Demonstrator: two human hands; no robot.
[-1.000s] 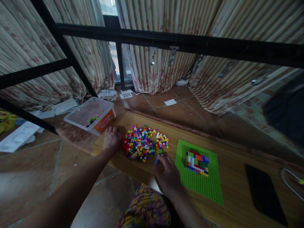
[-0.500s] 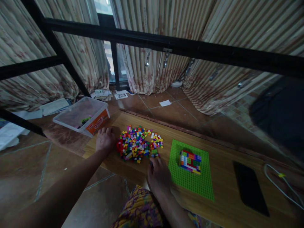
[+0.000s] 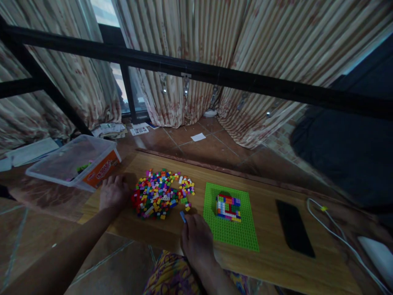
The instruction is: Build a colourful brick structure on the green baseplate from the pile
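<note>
In the head view, a narrow blue brick is lying between the fingertips of the right hand, just left of the green baseplate, which is serving as the landmark here. The brick's long axis is slanting away from the person and leftward, so its free end is pointing away from the baseplate. This hand is closing in a pinch on the brick, with its thumb side turning left, and is sitting much nearer the baseplate than the left hand. The left hand is resting well left of the baseplate, its fingers bending; how far it is opening, or whether anything is lying under it, I cannot tell.

A multicoloured brick build is standing on the baseplate. A loose brick pile is spreading left of it, between the baseplate and the left hand. A black slab, perhaps a phone or tablet, is lying right of the baseplate, with a white cable looping farther right. All these are resting on the wooden tabletop.

Far left of the baseplate, a clear plastic bin is standing; beyond the baseplate, striped curtains are hanging behind a black rail.
</note>
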